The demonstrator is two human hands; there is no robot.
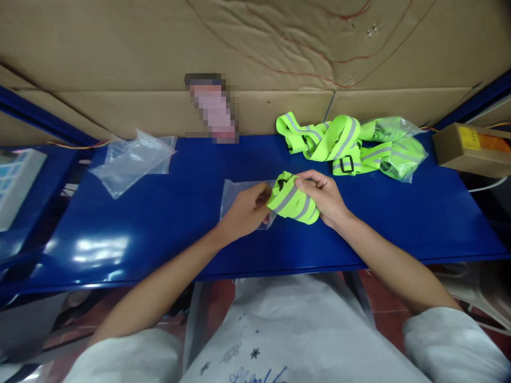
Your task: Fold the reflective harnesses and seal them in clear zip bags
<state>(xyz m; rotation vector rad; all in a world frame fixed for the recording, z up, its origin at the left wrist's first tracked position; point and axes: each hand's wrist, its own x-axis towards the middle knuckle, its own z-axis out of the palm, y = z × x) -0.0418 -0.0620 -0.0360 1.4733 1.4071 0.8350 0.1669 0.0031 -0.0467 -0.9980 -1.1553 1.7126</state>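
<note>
My right hand [325, 198] pinches a folded bundle of neon-yellow reflective strap [293, 199] with grey stripes, thumb on top. A small black part shows in the bundle's upper left. My left hand [248, 208] is closed, its curled fingers at the open side of a clear plastic bag [233, 192], seemingly gripping it. The left end of the bundle meets the bag's edge beside those fingers; how far it goes inside is hidden. Part of the bag lies behind my left hand.
Behind my right hand lie loose reflective straps [319, 139] with a black buckle [346, 164] and bagged straps [405, 157]. A cardboard box [471, 149] stands at right. Clear bags [136, 159] lie left on the blue table [167, 223]. A blurred-out object [213, 109] leans against the cardboard backing.
</note>
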